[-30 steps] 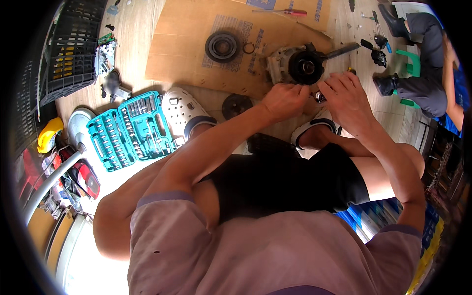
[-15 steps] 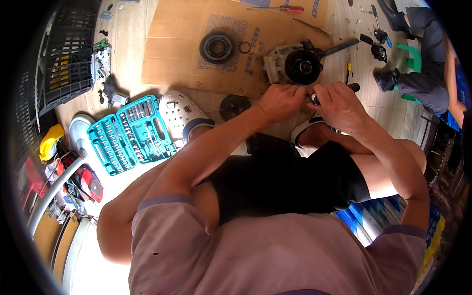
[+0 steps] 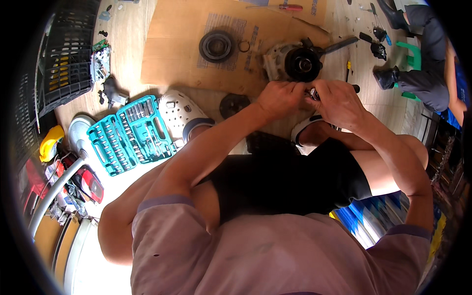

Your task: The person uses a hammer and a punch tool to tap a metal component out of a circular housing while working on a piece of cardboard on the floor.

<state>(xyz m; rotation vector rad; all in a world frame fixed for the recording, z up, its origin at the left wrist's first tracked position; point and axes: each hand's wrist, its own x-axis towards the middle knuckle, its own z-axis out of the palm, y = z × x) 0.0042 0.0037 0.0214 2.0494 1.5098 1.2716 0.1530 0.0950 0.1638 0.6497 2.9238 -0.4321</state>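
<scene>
My right hand [image 3: 340, 102] is closed round a ratchet wrench, whose shiny round head [image 3: 313, 93] shows between my two hands. Its dark handle end sticks out beyond my right knuckles. My left hand [image 3: 281, 101] is closed too, fingertips pinched together beside the ratchet head; whatever they grip is hidden. Just beyond both hands sits a machine part with a cast metal housing [image 3: 276, 63] and a black round front [image 3: 303, 64], resting on a flat cardboard sheet [image 3: 172, 54]. A black grooved pulley [image 3: 217, 46] lies left of it, with a thin ring [image 3: 244, 46] alongside.
An open teal socket set [image 3: 132, 133] lies left of my shoe [image 3: 179, 112]. A dark disc [image 3: 234, 105] is near my left forearm. A red-handled screwdriver [image 3: 290, 7] lies at the far edge. Another person's legs [image 3: 423, 86] and a green stool [image 3: 413, 56] are at right, a black crate [image 3: 66, 59] left.
Both hands have shifted very slightly, staying together at the ratchet head, which shows a little more now. The pulley, the housing and the socket set have not moved.
</scene>
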